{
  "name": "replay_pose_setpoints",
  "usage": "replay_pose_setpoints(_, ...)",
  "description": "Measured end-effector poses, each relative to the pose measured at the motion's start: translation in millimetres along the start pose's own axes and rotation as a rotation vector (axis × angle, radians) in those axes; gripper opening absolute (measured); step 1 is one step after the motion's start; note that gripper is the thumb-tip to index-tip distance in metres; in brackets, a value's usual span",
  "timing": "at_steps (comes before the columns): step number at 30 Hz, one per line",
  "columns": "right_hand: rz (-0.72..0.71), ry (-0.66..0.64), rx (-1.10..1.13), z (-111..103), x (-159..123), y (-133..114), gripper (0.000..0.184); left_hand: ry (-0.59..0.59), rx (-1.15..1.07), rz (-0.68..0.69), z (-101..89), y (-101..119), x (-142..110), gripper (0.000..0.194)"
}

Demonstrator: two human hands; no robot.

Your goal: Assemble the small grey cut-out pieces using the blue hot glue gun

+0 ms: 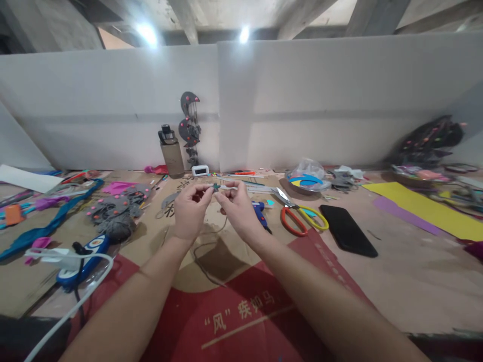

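Note:
My left hand [191, 210] is closed in a pinch, with a small dark green piece [216, 187] at its fingertips. My right hand [238, 205] is also closed, its thumb and finger meeting the same piece from the other side. The piece is too small to tell its kind. Both hands are raised over a brown and red cardboard sheet [241, 281]. Just behind my right hand lies a blue glue gun [259, 213], partly hidden by it. A thin cord [204, 261] curves across the cardboard below the hands.
Scissors [298, 216] with red and yellow handles and a black phone [347, 230] lie on the right. A bottle [171, 153] and a grey hanging ornament [189, 125] stand at the back. Left are a blue power strip [85, 261] and grey felt pieces [113, 208].

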State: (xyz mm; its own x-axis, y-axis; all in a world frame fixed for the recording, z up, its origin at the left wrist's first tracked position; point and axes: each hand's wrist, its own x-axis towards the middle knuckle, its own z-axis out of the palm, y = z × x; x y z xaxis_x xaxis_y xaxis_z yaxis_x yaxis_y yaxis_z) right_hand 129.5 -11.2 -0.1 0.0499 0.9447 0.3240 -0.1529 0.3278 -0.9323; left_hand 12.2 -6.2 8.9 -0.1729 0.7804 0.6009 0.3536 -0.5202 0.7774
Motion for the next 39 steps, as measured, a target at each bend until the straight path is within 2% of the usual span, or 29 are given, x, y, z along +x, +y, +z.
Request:
replay_pose_setpoints(4,-0.229,0.024,-0.281,-7.7,-1.4,-1.7,0.010,-0.047,-0.325,-0.255,6.0,-4.7,3.3,0.018)
replay_pose_setpoints(8,-0.266,0.034,-0.378,-12.6,-0.9,-3.2,0.012,-0.113,-0.558,-0.434,9.0,-4.8,4.9,0.016)
replay_pose_setpoints(11,-0.276,0.043,-0.443,-15.6,-1.3,-4.8,0.014,-0.144,-0.629,-0.494,9.3,-3.0,4.5,0.017)
replay_pose_setpoints(18,-0.287,0.039,-0.595,-18.2,-2.3,-11.3,0.019,-0.178,-0.603,-0.466,11.7,-4.2,2.6,0.017)
replay_pose_setpoints(25,-0.281,0.062,-0.639,-17.7,-1.7,-9.9,0.015,-0.195,-0.561,-0.418,13.4,-4.4,0.8,0.016)
replay_pose_setpoints(39,-0.391,0.051,-0.827,-18.5,-6.4,-18.0,0.011,-0.211,-0.427,-0.337,13.6,-8.0,-0.2,0.014)
